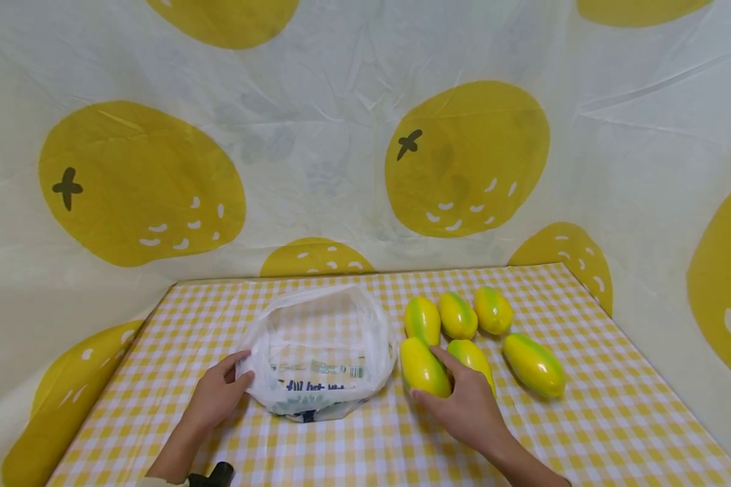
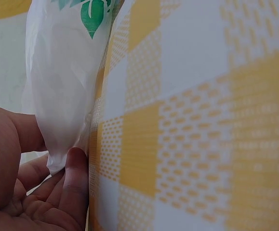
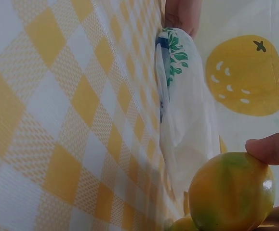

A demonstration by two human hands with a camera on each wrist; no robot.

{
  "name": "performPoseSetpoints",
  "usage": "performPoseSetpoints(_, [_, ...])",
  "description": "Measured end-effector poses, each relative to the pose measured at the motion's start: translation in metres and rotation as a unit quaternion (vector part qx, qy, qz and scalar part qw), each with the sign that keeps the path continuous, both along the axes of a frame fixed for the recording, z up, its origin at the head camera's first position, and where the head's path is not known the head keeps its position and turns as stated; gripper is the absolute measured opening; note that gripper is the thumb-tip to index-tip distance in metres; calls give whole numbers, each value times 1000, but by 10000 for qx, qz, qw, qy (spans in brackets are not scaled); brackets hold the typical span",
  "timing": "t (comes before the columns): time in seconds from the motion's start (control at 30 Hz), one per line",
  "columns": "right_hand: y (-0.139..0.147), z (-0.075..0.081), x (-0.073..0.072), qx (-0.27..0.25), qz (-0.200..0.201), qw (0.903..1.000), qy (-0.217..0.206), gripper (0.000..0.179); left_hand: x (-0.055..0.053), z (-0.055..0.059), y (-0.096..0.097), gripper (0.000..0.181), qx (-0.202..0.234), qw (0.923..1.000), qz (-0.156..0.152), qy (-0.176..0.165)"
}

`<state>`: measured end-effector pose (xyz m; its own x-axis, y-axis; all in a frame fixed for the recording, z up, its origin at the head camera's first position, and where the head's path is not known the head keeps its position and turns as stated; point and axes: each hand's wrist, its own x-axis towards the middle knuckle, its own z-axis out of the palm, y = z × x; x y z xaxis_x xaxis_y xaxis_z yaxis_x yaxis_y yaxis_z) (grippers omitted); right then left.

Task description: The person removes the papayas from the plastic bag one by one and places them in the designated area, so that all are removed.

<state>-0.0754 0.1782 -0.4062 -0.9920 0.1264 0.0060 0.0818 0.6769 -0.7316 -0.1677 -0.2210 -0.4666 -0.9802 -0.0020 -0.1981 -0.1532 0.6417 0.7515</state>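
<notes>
A white plastic bag [image 1: 378, 338] lies with its mouth spread wide on the table, printed with green leaves and dark lettering. My left hand [image 1: 216, 392] holds the bag's left edge; in the left wrist view its fingers [image 2: 75, 178] close round a corner of the plastic. To the right of the bag, my right hand [image 1: 466, 406] grips a glossy yellow-green mango [image 1: 423, 365] between thumb and fingers. That same mango [image 3: 231, 192] appears large in the right wrist view, with the bag behind it. Another mango [image 1: 470, 355], partly hidden, sits just beside the right hand.
Three mangoes, one of them at the row's right end [image 1: 493, 311], stand behind the held one. A further mango [image 1: 534, 365] lies to the right. A yellow checked cloth [image 1: 341, 453] covers the table, and a fruit-printed curtain [image 1: 335, 169] hangs along its back edge.
</notes>
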Motion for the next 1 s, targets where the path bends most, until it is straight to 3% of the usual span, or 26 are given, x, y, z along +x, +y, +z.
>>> performPoseSetpoints(1.0, [-3,-12,8,382,-79,9990,-219,82,2,2,0,56,9,10000,-21,-32])
